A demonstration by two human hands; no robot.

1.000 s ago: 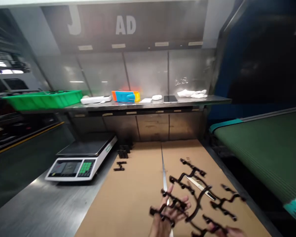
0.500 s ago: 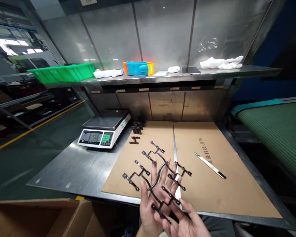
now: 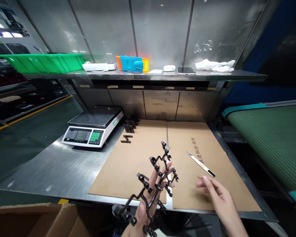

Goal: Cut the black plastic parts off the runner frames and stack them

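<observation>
- Left grip: closed around the frame, which is tilted above the cardboard.
- Right grip: blurred, apparently empty, fingers loosely curled; knife lies just beyond it, not picked up.
- Progress (judged): stack and loose pieces, far left of left grip, look set aside; frame's branches carry ends yet to be dealt with. Exact count unclear.
- Surface: cardboard covers part of metal tabletop; scale beyond left grip, leftward.
- Room: shelf with bin beyond both grips; conveyor right of right grip; box left of left grip.
</observation>
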